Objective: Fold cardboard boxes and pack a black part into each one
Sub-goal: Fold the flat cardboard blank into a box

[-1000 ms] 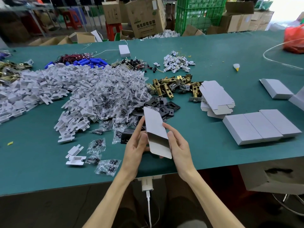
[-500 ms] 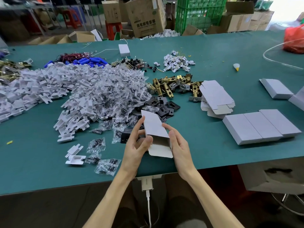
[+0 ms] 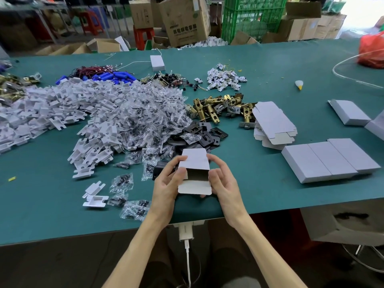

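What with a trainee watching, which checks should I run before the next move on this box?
1. Grip: left hand and right hand hold the box by its sides: ok.
2. Box opened into a sleeve, near end gaping: ok.
3. One end closed so a part cannot slide out: near flap and far flap both stick out unfolded: not ok.
4. Black parts within reach, just behind the box: ok.
5. Box empty inside: cannot tell.
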Tool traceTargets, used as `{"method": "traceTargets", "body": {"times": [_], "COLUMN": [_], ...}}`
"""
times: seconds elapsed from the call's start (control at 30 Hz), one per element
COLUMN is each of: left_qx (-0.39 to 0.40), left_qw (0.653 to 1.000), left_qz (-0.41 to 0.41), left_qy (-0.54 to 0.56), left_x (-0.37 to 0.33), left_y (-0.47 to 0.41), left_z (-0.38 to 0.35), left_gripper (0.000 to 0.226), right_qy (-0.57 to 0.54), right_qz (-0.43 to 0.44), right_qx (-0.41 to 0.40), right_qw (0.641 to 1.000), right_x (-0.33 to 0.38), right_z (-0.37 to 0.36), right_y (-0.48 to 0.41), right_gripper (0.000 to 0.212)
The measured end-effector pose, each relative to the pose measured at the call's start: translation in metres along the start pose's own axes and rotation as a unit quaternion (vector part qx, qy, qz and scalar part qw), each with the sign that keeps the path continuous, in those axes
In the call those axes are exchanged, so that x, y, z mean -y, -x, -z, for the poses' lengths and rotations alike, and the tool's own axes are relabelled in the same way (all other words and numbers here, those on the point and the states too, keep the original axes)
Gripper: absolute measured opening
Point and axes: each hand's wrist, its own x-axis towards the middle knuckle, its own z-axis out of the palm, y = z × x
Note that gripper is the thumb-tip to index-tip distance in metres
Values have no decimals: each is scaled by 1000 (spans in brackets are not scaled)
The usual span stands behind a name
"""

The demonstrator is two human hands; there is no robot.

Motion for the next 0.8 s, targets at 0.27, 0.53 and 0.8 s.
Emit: {"method": "traceTargets", "body": {"times": [0.27, 0.53, 0.8], "left_qx": [30, 95, 125], "left_qw": [999, 995, 992], "left_qz": [16, 17, 9], "left_qy": [-4, -14, -15], "left_x": [0, -4, -1], "left_y": [0, 0, -1], "left_z": [-1, 0, 0], "left_gripper": [58, 103, 106], "right_qy": [51, 18, 4], "right_qz": [33, 28, 25], "right_qx": [-44, -52, -66], "right_qw": [997, 998, 997], "right_x": [-4, -2, -2], "right_z": [-2, -1, 0], "right_y": [1, 2, 1], "right_gripper": [30, 30, 29]}}
